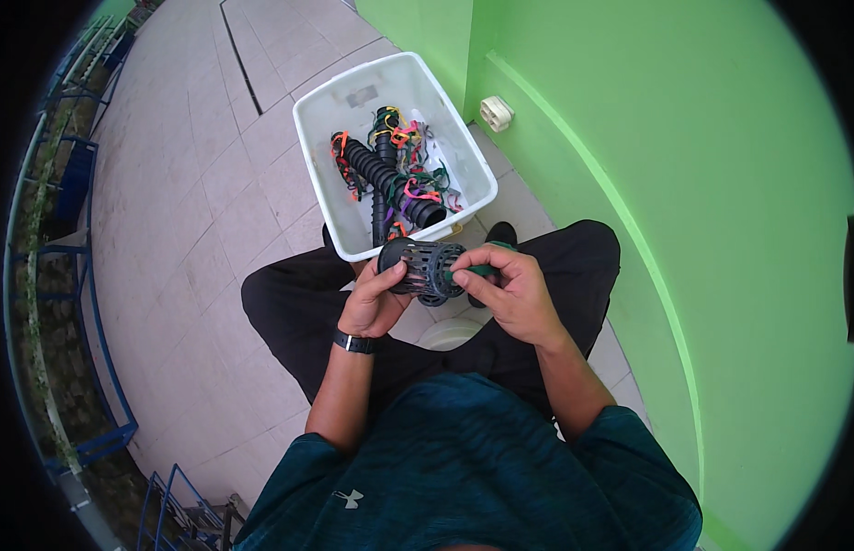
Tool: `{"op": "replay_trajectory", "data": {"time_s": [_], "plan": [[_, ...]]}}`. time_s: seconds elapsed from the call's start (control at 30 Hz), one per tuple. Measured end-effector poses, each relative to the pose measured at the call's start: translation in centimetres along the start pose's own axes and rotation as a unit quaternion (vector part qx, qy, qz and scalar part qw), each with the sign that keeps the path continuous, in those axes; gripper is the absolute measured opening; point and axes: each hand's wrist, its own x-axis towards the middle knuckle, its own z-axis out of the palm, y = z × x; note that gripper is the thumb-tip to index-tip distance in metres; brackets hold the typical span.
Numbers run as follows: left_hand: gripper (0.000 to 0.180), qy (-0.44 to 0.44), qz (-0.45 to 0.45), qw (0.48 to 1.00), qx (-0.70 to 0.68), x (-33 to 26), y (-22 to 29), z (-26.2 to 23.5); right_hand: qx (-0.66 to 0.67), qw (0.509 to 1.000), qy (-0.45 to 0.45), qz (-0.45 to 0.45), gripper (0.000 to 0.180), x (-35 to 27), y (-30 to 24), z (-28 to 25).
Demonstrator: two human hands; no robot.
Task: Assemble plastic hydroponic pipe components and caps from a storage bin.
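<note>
At far left, a blue metal frame [114,367] is cut off by the dark lens rim. To its right, a white rectangular plastic bin [320,156] stands on the pale tiled floor [206,257]. Inside, a black ribbed plastic tube [376,168] lies diagonally from near the left edge toward the near edge, crossing a second black ribbed tube [384,147] and hiding its middle. Multicoloured strips [411,142] hang about both tubes; their individual ends cannot be separated by eye.

The left hand [373,306], below the bin's near left corner, grips the dark slotted plastic basket [419,264], thumb on top; its other fingers are largely hidden. The basket lies sideways, just in front of the bin's near edge, its solid wider end to the left.

Below it, a pale round object [450,334] is mostly covered by the legs. The right hand [519,292] pinches a green strip [483,271] between thumb and forefinger at the basket's right end; the fingers conceal the strip's full shape.
</note>
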Motion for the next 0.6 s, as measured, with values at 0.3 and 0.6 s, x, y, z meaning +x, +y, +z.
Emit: {"op": "replay_trajectory", "data": {"time_s": [0.3, 0.6], "plan": [[0.044, 0.023, 0.030, 0.999, 0.029, -0.3, 0.6, 0.7, -0.335, 0.925, 0.099, -0.152, 0.011, -0.1, 0.1, 1.2], [0.043, 0.027, 0.063, 0.995, 0.079, 0.1, 0.8, 1.0, -0.039, 0.998, 0.007, -0.041, 0.018, 0.9, 1.4, 1.2]]}}
